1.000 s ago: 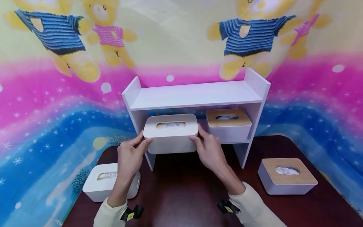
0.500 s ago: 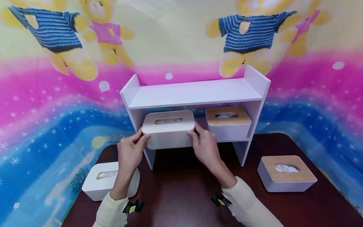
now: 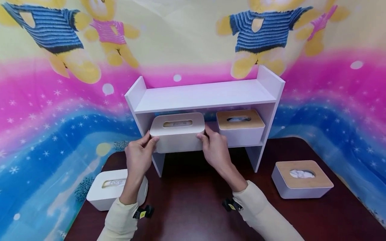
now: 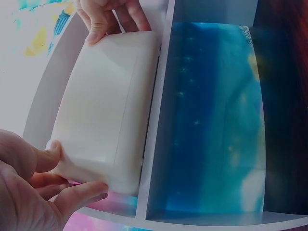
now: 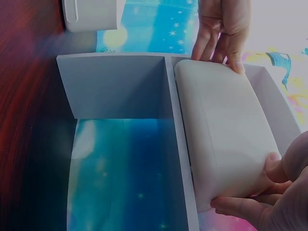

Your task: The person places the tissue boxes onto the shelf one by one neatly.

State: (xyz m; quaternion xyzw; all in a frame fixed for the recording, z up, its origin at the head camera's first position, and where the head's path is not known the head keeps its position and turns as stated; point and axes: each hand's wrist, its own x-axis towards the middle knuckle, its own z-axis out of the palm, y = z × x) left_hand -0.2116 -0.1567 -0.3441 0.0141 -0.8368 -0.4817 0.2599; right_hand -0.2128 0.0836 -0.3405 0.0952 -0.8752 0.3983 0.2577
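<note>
A cream tissue box point(image 3: 178, 142) with a slot in its lid and handwriting showing inside sits in the left part of the white shelf unit's point(image 3: 208, 95) middle bay, its front slightly overhanging the board. My left hand point(image 3: 139, 155) pinches its left end, thumb at the front corner. At the opposite end, my right hand point(image 3: 215, 150) grips likewise. The left wrist view shows the box's plain front point(image 4: 101, 96) between both hands. From the right wrist view, its lower edge point(image 5: 190, 139) lies along the shelf board. The box's back is hidden.
Right of it on the same board stands a tissue box with a wooden lid point(image 3: 241, 134). A second cream box point(image 3: 102, 197) sits on the dark table point(image 3: 193, 207) at left, partly behind my forearm. Another wooden-lidded box point(image 3: 301, 192) is at right. A printed cloth point(image 3: 181, 43) hangs behind.
Both hands have pushed the cream tissue box back, farther into the bay. The head view has shifted slightly. The other boxes stay where they were.
</note>
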